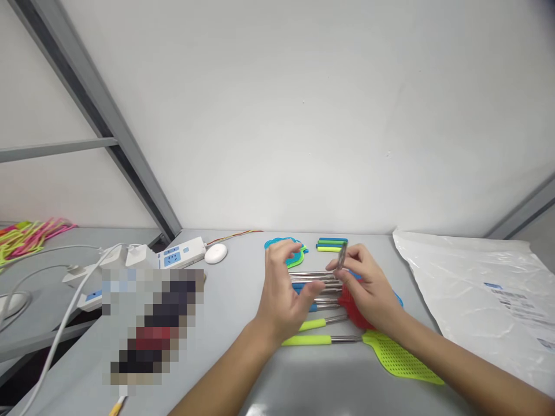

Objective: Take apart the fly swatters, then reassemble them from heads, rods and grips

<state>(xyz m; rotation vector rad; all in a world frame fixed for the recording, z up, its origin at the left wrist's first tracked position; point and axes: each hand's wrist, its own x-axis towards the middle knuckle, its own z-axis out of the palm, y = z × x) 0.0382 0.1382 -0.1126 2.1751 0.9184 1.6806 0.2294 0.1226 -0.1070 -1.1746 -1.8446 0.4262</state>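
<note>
My right hand (pixel 368 284) pinches a thin metal rod (pixel 342 257) between thumb and fingertips; the rod points toward the camera and its far details are blurred. To its left, my left hand (pixel 281 292) is raised with thumb and fingers apart, holding nothing. Beneath both hands lie several metal rods (pixel 310 276) side by side. Fly swatters with handles are laid out there too: a yellow-green fly swatter (pixel 401 357) nearest me and a red swatter head (pixel 359 312) partly under my right hand. Blue and green swatter heads (pixel 297 257) lie behind my left hand.
Several blue and yellow-green handle tubes (pixel 330 245) lie near the wall. A white plastic bag (pixel 472 289) covers the right side of the table. On the left are a power strip (pixel 182 253), a white round device (pixel 215 253), a white cable (pixel 69 306) and a blurred-out object (pixel 156 329).
</note>
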